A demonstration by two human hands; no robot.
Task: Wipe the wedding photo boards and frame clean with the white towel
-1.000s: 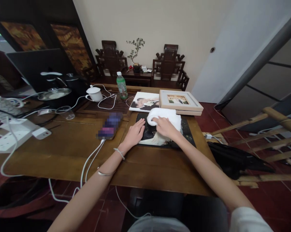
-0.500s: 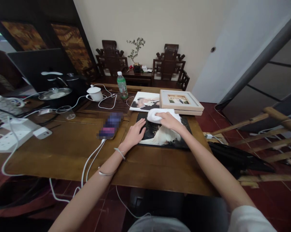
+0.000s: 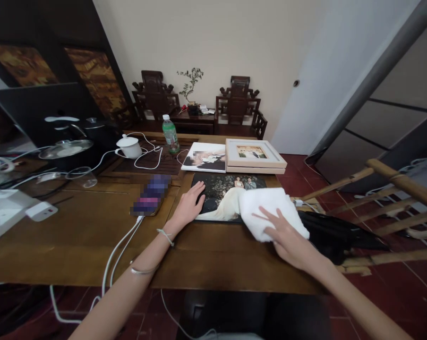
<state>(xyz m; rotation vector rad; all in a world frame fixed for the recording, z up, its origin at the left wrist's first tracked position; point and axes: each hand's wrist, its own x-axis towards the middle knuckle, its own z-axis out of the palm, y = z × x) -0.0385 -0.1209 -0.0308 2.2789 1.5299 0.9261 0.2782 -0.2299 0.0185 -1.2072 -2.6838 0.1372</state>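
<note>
On the left of the counter (image 3: 93, 245), a white power strip (image 3: 4, 215) and a charger block (image 3: 41, 211) sit among cables, with a glass-lidded pot (image 3: 66, 152) behind them. A clear plastic cup (image 3: 82, 178) stands near the pot, then a white lidded mug (image 3: 129, 148). A phone (image 3: 150, 196) lies plugged in, short of a green-labelled bottle (image 3: 170, 135). The left hand (image 3: 188, 204) is open and flat, its fingers at the left edge of a dark photo print (image 3: 213, 200), which lies face up on the counter. Just behind the print are a white-edged picture (image 3: 204, 158) and, touching it, a pale frame (image 3: 256, 158). A white cloth (image 3: 270, 203) covers the print's lower right part and reaches past its edge. The right hand (image 3: 284, 233) is over the cloth — fingers spread, though I cannot tell whether they pinch it.
</note>
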